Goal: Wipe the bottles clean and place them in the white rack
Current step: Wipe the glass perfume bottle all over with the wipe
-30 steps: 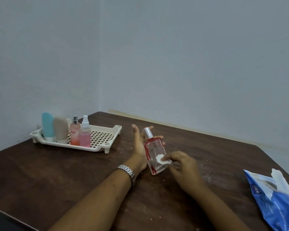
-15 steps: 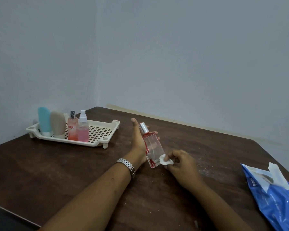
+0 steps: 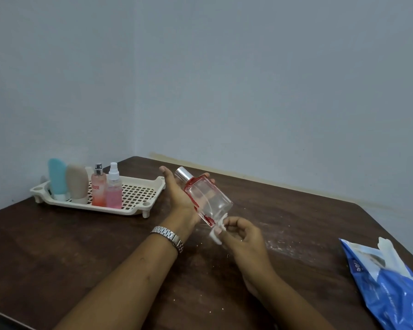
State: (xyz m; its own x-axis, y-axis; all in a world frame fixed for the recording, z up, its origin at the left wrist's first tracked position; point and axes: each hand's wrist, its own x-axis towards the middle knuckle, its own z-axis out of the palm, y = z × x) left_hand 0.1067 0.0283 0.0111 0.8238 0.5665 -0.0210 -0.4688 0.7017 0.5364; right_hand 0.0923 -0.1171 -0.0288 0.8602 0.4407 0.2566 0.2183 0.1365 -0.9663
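Head view, left hand (image 3: 177, 198) curled round clear glass bottle (image 3: 209, 198), right hand (image 3: 244, 238) pinching crumpled white wipe (image 3: 216, 236)

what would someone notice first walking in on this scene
At the middle of the table, the left hand holds a clear glass bottle tilted, silver cap away, while the right hand pinches a white wipe at its base. Far left, a white rack holds four upright bottles; a blue packet lies at the right edge.
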